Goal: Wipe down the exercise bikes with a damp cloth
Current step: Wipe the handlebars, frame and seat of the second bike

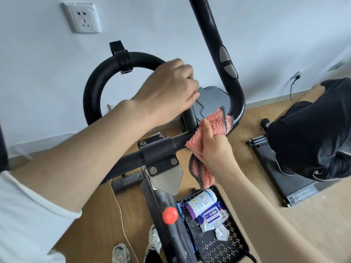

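A black exercise bike handlebar (98, 80) curves in front of me, with a grey console (212, 100) behind it. My left hand (169, 90) grips the handlebar's inner curve, fingers curled over the tube. My right hand (214, 147) holds a pink fluffy cloth (214, 122) with black mesh edging, wrapped round the lower bend of the right handlebar tube (237, 103). The cloth's tail hangs below my fist. A metal clamp bracket (159, 152) joins the bar to the bike stem, which has a red knob (170, 215).
A black perforated tray (218, 243) on the floor holds a wipes canister (201, 202), a wipes packet and crumpled tissue. Another person in dark clothes (311, 133) stands on a black machine at the right. A wall socket (83, 18) and white cord are at the left.
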